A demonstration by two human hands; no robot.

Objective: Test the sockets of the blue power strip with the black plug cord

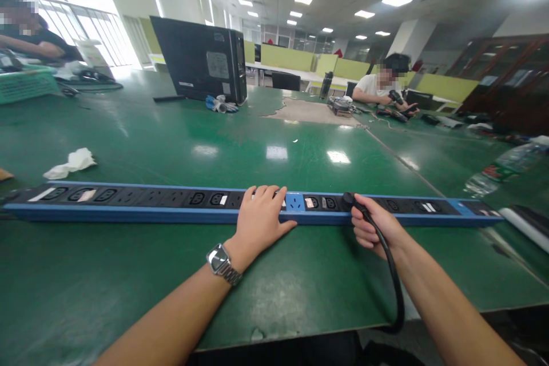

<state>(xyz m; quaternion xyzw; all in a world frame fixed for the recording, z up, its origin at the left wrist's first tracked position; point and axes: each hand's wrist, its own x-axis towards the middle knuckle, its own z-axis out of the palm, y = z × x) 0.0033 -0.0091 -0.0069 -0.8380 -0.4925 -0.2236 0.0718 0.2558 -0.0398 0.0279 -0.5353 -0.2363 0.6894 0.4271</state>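
A long blue and black power strip (163, 197) lies across the green table, its row of sockets facing up. My left hand (261, 214) rests flat over its middle, fingers on the far side and thumb along the near edge. Right of that hand is a blue socket (295, 202). My right hand (375, 223) grips a black power plug (348, 200) whose head sits against the sockets; whether it is fully seated I cannot tell. From the plug a thick black cable (397, 283) curves down past the table's front edge.
Crumpled tissue (72, 163) lies at the left. Behind stand a black computer case (201, 60) and gloves (222, 104). A plastic bottle (504, 168) lies at the right. One person (381, 86) sits across the table, another (34, 34) at far left beside a green basket (28, 86).
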